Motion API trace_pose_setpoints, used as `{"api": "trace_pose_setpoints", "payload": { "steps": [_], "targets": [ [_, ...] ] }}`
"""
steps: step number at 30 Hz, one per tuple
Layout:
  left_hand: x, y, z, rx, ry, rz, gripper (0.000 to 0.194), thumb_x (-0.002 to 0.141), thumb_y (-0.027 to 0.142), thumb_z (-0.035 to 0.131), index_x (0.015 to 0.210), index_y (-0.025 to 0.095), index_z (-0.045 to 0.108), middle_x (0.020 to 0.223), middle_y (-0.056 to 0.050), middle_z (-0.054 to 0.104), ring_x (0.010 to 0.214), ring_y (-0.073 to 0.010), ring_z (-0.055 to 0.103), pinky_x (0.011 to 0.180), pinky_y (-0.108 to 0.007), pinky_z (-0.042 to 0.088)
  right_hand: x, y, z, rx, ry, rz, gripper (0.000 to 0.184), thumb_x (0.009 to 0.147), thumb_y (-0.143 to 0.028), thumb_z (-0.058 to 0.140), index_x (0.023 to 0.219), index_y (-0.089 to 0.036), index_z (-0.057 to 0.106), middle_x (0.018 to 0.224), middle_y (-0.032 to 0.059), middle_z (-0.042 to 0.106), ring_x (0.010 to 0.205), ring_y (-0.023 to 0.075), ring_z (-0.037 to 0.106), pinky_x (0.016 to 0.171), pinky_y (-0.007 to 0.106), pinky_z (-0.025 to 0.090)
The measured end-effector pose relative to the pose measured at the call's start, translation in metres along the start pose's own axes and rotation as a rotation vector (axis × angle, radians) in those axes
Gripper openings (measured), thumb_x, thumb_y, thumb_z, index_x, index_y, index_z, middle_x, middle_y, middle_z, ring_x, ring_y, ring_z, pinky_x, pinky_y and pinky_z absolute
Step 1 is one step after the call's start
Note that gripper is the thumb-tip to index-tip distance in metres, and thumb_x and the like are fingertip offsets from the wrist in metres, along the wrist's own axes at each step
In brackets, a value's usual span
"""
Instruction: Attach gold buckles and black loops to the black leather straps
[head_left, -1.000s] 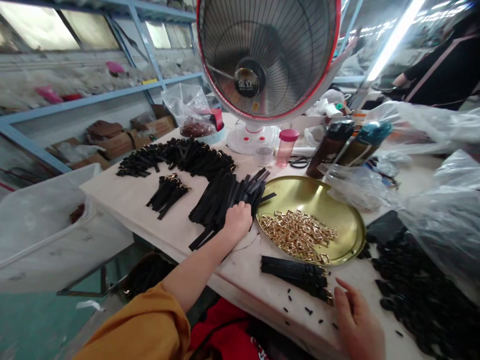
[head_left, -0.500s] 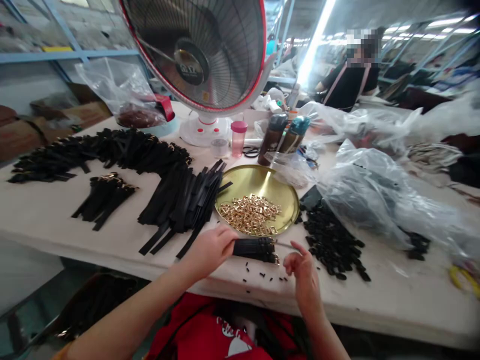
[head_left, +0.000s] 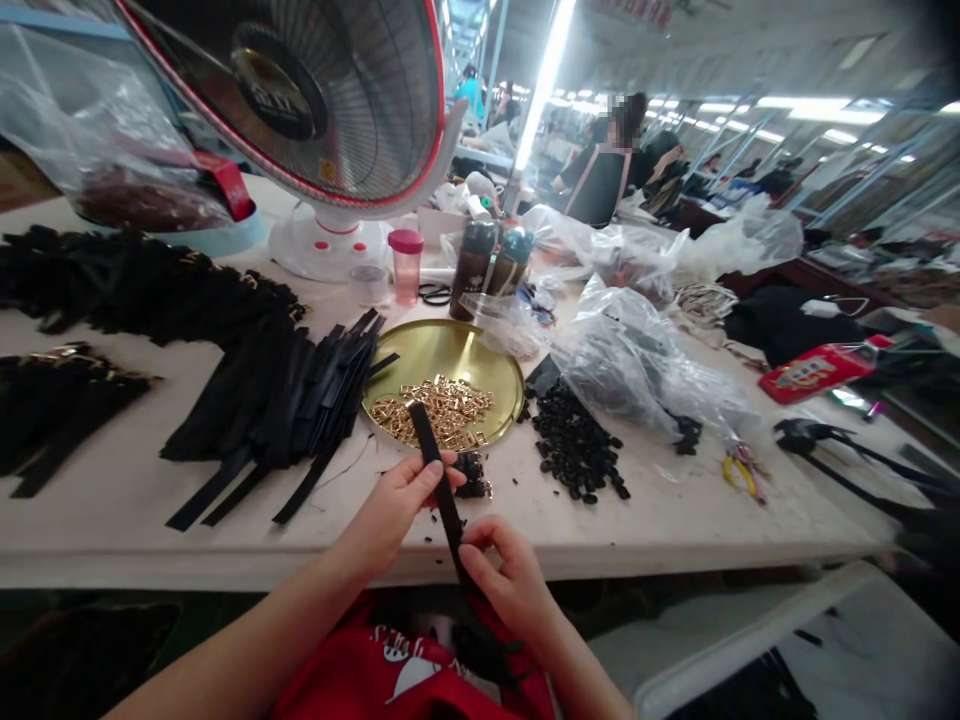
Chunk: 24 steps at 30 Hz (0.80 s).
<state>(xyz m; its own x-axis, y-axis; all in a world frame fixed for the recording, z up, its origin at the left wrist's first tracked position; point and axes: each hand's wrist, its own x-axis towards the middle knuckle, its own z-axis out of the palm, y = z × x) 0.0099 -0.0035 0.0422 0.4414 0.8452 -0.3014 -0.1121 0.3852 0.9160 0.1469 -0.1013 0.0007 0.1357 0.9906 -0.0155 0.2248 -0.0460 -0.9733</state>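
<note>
Between thumb and fingers of my left hand [head_left: 405, 505] is a black strap [head_left: 448, 505], held at a slant with its top end over the gold hardware. My right hand [head_left: 506, 570] is closed, thumb and forefinger pinching the strap lower down. Behind my left fingers lies a short bundle of black straps with gold ends [head_left: 474, 475]. Just beyond, a round gold tray [head_left: 499, 385] holds a heap of small gold metal fittings [head_left: 442, 400]. Long black straps [head_left: 277, 395] are piled left of the tray.
Small black pieces [head_left: 577, 445] and a clear plastic bag [head_left: 622, 345] lie to the right, with yellow-handled pliers [head_left: 741, 475] farther over. A fan [head_left: 330, 240], a pink-lidded cup [head_left: 406, 265] and dark bottles [head_left: 474, 270] stand behind. A person [head_left: 600, 185] is in the background.
The view has swung right. My left hand has gone from the strap bundle to a single strap held up at a slant; my right hand has come in to its lower part.
</note>
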Motion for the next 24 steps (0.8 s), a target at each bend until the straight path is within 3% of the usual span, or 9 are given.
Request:
{"api": "trace_pose_setpoints", "payload": {
  "steps": [2, 5, 7, 10, 14, 18, 20, 22, 24],
  "targets": [
    [0.001, -0.002, 0.001, 0.106, -0.053, -0.033, 0.037, 0.077, 0.039, 0.053, 0.104, 0.012, 0.054, 0.076, -0.004, 0.064, 0.072, -0.0134, 0.055, 0.068, -0.026, 0.043, 0.009, 0.004, -0.022, -0.180, -0.022, -0.055, 0.015, 0.079, -0.031, 0.053, 0.089, -0.020, 0.058, 0.080, 0.0021, 0.061, 0.074, 0.0155, 0.054, 0.068, 0.028, 0.043],
    [0.003, -0.002, 0.001, 0.185, -0.167, -0.088, 0.037, 0.080, 0.038, 0.048, 0.105, 0.012, 0.052, 0.063, 0.000, 0.059, 0.050, -0.0078, 0.045, 0.049, -0.019, 0.034, 0.040, 0.018, -0.077, -0.503, 0.256, -0.058, 0.022, 0.083, -0.036, 0.047, 0.088, -0.018, 0.057, 0.077, 0.0038, 0.060, 0.070, 0.0165, 0.055, 0.065, 0.028, 0.043],
    [0.006, -0.002, 0.002, 0.174, -0.210, -0.137, 0.037, 0.080, 0.037, 0.046, 0.106, 0.012, 0.051, 0.058, 0.002, 0.056, 0.043, -0.0058, 0.038, 0.042, -0.018, 0.025, 0.065, 0.031, -0.111, -0.902, 0.376, -0.088, 0.025, 0.086, -0.034, 0.039, 0.088, -0.018, 0.059, 0.084, 0.0058, 0.060, 0.075, 0.0177, 0.056, 0.066, 0.029, 0.042],
    [0.011, -0.004, 0.007, 0.095, -0.230, -0.229, 0.036, 0.078, 0.033, 0.046, 0.105, 0.011, 0.051, 0.056, 0.003, 0.053, 0.040, -0.0048, 0.036, 0.040, -0.018, 0.022, 0.096, 0.045, -0.141, -1.065, 0.360, -0.076, 0.022, 0.083, -0.028, 0.043, 0.089, -0.019, 0.062, 0.087, 0.0067, 0.059, 0.075, 0.0191, 0.056, 0.065, 0.030, 0.039],
    [0.016, -0.004, 0.008, -0.078, -0.268, -0.351, 0.032, 0.075, 0.025, 0.046, 0.101, 0.010, 0.053, 0.056, 0.002, 0.053, 0.039, -0.0042, 0.036, 0.039, -0.017, 0.024, 0.117, 0.052, -0.144, -1.157, 0.301, -0.067, 0.017, 0.078, -0.021, 0.048, 0.085, -0.018, 0.063, 0.083, 0.0094, 0.057, 0.071, 0.0203, 0.054, 0.060, 0.031, 0.035],
    [0.016, -0.003, 0.003, -0.210, -0.323, -0.428, 0.032, 0.072, 0.019, 0.045, 0.102, 0.009, 0.054, 0.060, 0.000, 0.054, 0.042, -0.0037, 0.040, 0.040, -0.016, 0.028, 0.122, 0.051, -0.146, -1.331, 0.246, -0.090, 0.016, 0.077, -0.023, 0.048, 0.081, -0.015, 0.061, 0.081, 0.0112, 0.056, 0.071, 0.0227, 0.053, 0.061, 0.032, 0.035],
    [0.015, -0.002, 0.002, -0.228, -0.333, -0.444, 0.033, 0.072, 0.018, 0.045, 0.102, 0.009, 0.054, 0.061, 0.000, 0.055, 0.042, -0.0038, 0.041, 0.040, -0.016, 0.029, 0.120, 0.047, -0.146, -1.340, 0.279, -0.123, 0.016, 0.076, -0.026, 0.049, 0.081, -0.015, 0.059, 0.082, 0.0109, 0.056, 0.073, 0.0228, 0.053, 0.064, 0.033, 0.037],
    [0.012, -0.001, 0.001, -0.220, -0.333, -0.454, 0.033, 0.072, 0.019, 0.046, 0.102, 0.010, 0.054, 0.061, 0.000, 0.056, 0.042, -0.0041, 0.043, 0.040, -0.016, 0.030, 0.113, 0.040, -0.140, -1.173, 0.351, -0.117, 0.016, 0.074, -0.029, 0.052, 0.081, -0.016, 0.058, 0.080, 0.0089, 0.057, 0.072, 0.0213, 0.053, 0.066, 0.033, 0.039],
    [0.008, 0.000, 0.002, -0.197, -0.320, -0.464, 0.034, 0.071, 0.020, 0.046, 0.102, 0.010, 0.054, 0.061, 0.000, 0.057, 0.042, -0.0043, 0.044, 0.040, -0.015, 0.031, 0.102, 0.030, -0.123, -0.848, 0.379, -0.043, 0.019, 0.073, -0.032, 0.054, 0.083, -0.017, 0.057, 0.075, 0.0056, 0.058, 0.066, 0.0183, 0.053, 0.064, 0.032, 0.041]
  ]
}}
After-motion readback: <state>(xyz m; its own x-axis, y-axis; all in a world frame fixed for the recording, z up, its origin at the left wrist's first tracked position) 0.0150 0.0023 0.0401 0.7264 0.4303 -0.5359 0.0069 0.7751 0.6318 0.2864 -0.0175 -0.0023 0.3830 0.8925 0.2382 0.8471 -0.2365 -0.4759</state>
